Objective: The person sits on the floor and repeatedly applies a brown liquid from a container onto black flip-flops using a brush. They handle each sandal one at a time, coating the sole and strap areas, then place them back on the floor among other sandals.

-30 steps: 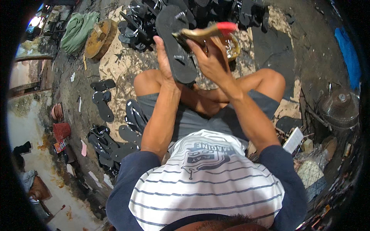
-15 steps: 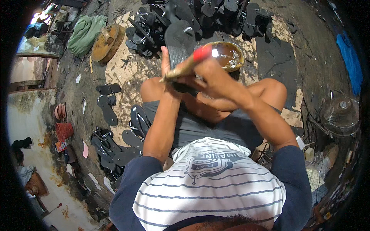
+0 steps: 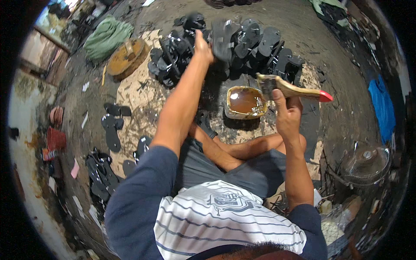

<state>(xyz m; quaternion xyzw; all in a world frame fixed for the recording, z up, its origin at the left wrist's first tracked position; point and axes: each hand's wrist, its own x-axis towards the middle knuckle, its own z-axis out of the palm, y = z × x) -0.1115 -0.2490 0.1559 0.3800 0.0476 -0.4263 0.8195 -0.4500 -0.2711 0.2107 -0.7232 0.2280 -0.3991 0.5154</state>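
My left hand [image 3: 203,48] reaches far forward and grips a black sandal sole [image 3: 223,40] over the heap of black sandals [image 3: 242,43] on the ground ahead. A wide brush [image 3: 291,88] with a wooden handle and a red tip is held by my right hand [image 3: 287,112] beside a worn container of brown glue [image 3: 245,102]. The bristles hang just over the container's right rim. I sit cross-legged on the ground behind the container.
A green cloth bundle [image 3: 107,37] and a round wooden piece [image 3: 126,57] lie at the far left. Loose sandal parts [image 3: 112,125] sit on the left, more [image 3: 100,175] nearer me. A fan [image 3: 366,162] stands at the right, a blue cloth [image 3: 383,107] beyond it.
My left hand has carried the black sole from in front of me out to the heap. The brush has swung away from the sole to the glue container's right side.
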